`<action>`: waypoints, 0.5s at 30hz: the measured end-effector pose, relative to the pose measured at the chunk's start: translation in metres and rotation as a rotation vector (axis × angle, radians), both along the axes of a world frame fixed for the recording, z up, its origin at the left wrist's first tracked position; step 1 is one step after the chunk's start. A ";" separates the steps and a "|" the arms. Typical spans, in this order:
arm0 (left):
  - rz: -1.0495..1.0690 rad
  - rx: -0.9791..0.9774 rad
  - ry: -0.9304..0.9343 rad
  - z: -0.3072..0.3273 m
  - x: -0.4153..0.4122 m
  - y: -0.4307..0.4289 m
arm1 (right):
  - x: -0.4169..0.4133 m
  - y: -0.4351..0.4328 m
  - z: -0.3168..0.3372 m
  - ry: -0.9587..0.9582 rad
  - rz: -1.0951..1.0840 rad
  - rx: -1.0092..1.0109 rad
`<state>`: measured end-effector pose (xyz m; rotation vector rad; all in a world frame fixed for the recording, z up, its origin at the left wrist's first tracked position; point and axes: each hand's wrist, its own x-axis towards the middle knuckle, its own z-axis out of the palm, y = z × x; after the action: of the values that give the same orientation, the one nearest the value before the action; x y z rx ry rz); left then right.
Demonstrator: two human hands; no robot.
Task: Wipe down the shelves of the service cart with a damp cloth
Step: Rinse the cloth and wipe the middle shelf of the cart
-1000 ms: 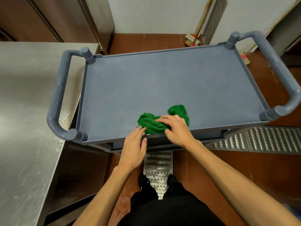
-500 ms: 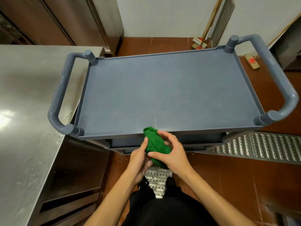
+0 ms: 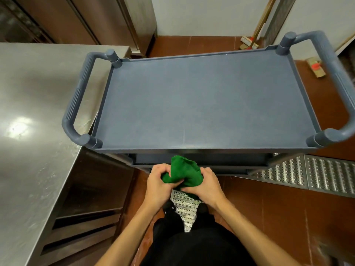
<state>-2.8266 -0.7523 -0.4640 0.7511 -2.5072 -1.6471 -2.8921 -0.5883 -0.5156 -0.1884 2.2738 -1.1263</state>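
Green cloth [image 3: 182, 172] sits bunched between both hands, held in the air just short of the cart's near edge. The left hand [image 3: 158, 184] is curled closed around one end, the right hand [image 3: 204, 186] closed around the other. Beyond them, the grey-blue service cart [image 3: 201, 104] shows its bare top shelf, with a steel surface [image 3: 32, 120] alongside its left handle.

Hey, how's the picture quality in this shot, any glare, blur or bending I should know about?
Head view: a bright glare spot sits on the steel counter; wide-angle bending curves the cart handles; the bottom right corner is smeared; the green cloth and both hands, left hand and right hand, are sharp and evenly lit.
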 end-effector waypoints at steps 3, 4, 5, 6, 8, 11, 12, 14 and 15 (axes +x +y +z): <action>0.001 0.082 -0.030 -0.002 0.004 -0.001 | -0.002 0.008 -0.004 0.064 0.036 -0.019; 0.019 0.102 -0.044 -0.002 0.004 -0.004 | -0.004 0.013 -0.004 0.063 0.038 -0.055; 0.040 0.105 -0.053 -0.003 0.004 -0.007 | -0.005 0.019 -0.006 0.051 0.035 -0.094; 0.057 0.103 -0.054 -0.004 0.004 -0.012 | -0.007 0.024 -0.007 0.044 0.032 -0.120; 0.054 0.106 -0.061 -0.007 0.006 -0.021 | -0.009 0.034 -0.012 0.009 0.037 -0.106; -0.071 0.080 -0.089 -0.011 0.009 -0.032 | -0.003 0.033 -0.016 -0.082 0.063 -0.078; -0.133 0.071 -0.102 -0.011 0.009 -0.034 | 0.001 0.030 -0.017 -0.081 0.106 -0.052; -0.261 0.052 -0.104 -0.012 0.010 -0.037 | 0.008 0.020 -0.022 -0.013 0.207 0.012; -0.313 0.051 -0.095 -0.012 0.012 -0.038 | 0.012 0.014 -0.023 0.013 0.248 0.008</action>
<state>-2.8148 -0.7903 -0.4756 0.4688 -2.7767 -1.8118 -2.8799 -0.5739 -0.5385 -0.4625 2.1938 -0.9888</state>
